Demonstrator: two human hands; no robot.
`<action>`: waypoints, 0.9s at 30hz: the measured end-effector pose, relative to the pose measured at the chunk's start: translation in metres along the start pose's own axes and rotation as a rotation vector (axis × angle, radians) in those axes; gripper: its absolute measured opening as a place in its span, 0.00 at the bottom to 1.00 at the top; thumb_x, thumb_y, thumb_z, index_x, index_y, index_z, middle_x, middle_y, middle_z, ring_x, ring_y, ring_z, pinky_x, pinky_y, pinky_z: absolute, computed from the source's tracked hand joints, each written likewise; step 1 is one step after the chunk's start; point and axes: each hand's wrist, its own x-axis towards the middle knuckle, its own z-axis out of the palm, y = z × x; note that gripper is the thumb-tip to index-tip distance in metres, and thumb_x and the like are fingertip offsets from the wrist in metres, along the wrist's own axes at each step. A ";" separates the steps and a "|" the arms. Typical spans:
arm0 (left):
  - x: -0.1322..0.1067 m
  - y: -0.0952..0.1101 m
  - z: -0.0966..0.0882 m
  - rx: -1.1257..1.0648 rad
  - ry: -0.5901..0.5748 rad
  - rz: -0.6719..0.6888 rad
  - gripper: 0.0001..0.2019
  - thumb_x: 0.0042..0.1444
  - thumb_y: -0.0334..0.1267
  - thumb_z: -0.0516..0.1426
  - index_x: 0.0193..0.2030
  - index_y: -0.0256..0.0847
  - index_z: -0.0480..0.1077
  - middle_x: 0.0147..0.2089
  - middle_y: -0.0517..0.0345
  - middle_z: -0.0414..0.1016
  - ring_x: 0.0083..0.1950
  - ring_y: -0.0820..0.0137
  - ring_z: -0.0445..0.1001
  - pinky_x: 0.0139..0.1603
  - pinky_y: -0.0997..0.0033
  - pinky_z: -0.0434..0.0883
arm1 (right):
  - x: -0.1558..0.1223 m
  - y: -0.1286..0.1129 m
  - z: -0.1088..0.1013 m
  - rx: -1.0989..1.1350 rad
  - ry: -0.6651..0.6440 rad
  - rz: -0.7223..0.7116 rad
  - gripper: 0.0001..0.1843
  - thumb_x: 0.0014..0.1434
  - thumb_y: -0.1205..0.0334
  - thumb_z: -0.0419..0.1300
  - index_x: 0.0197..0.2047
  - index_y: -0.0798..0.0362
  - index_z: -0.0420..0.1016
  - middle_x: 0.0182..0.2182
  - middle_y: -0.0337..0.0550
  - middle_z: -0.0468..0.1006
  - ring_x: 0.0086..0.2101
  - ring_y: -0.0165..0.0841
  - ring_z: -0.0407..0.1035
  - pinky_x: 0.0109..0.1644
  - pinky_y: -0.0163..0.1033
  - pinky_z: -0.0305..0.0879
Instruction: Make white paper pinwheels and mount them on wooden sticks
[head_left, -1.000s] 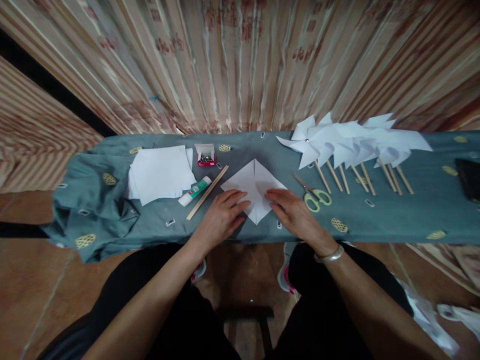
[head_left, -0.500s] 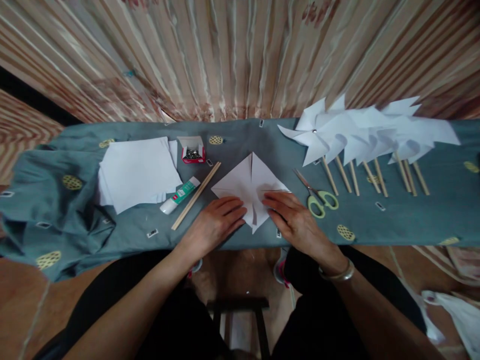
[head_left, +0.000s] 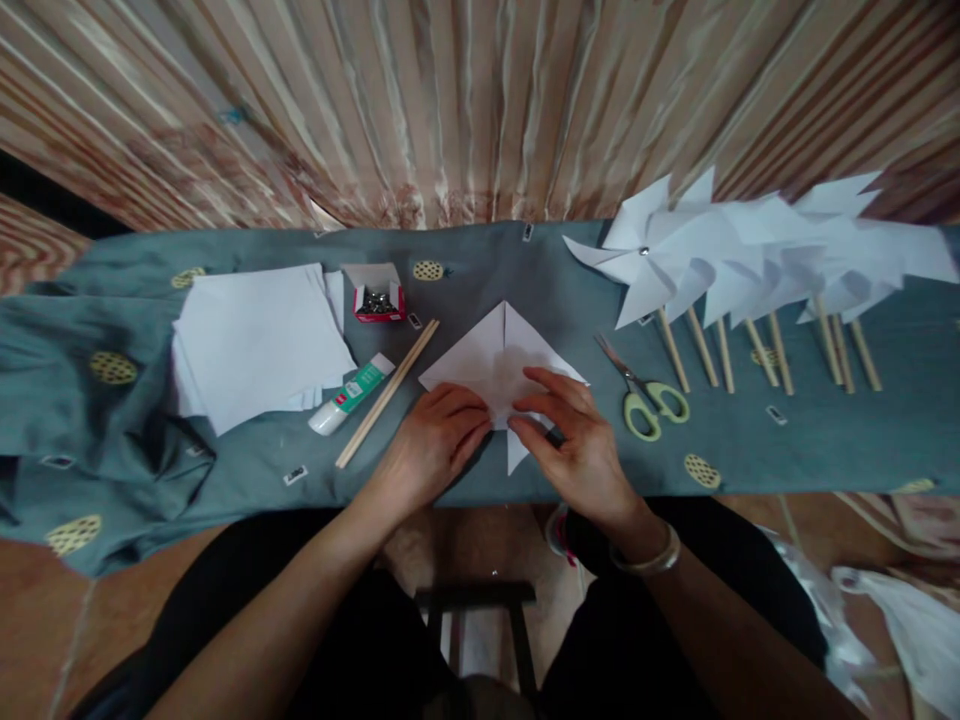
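Observation:
A white cut paper square (head_left: 499, 355) lies on the grey-green cloth (head_left: 525, 270) in front of me, turned like a diamond. My left hand (head_left: 435, 445) rests flat on its near left part, fingers together and pressing down. My right hand (head_left: 574, 440) pinches a near flap of the same paper between thumb and fingers, lifted a little off the cloth. A silver bangle (head_left: 649, 560) sits on my right wrist.
Left of the paper lie a wooden stick (head_left: 386, 393), a glue stick (head_left: 351, 393), a small red box of pins (head_left: 375, 292) and a stack of white sheets (head_left: 255, 340). Green-handled scissors (head_left: 643, 395) lie to the right; several finished paper pinwheels (head_left: 742, 260) on sticks lie further right.
My right hand went from lying flat on the paper to pinching a near flap and drawing it toward the middle. My left hand stayed pressing. The camera tilted down slightly.

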 end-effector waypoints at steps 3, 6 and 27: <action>0.002 0.000 0.002 -0.001 0.023 -0.017 0.09 0.64 0.34 0.54 0.38 0.36 0.75 0.39 0.49 0.78 0.44 0.65 0.73 0.47 0.63 0.73 | 0.003 -0.001 0.004 0.018 0.011 0.038 0.05 0.61 0.64 0.60 0.36 0.51 0.78 0.55 0.50 0.75 0.56 0.43 0.67 0.62 0.55 0.64; 0.003 0.000 0.003 0.013 0.035 -0.041 0.10 0.64 0.34 0.54 0.36 0.36 0.75 0.39 0.50 0.77 0.43 0.66 0.73 0.45 0.63 0.73 | 0.004 -0.002 0.005 0.029 0.016 0.075 0.05 0.61 0.64 0.60 0.35 0.50 0.78 0.55 0.49 0.75 0.57 0.43 0.67 0.62 0.56 0.63; 0.014 -0.003 0.006 0.103 0.039 -0.158 0.08 0.61 0.34 0.57 0.31 0.38 0.74 0.39 0.53 0.74 0.42 0.65 0.72 0.45 0.61 0.73 | -0.002 0.000 0.013 -0.066 0.032 -0.024 0.10 0.65 0.66 0.55 0.45 0.50 0.77 0.55 0.50 0.74 0.56 0.43 0.67 0.61 0.57 0.66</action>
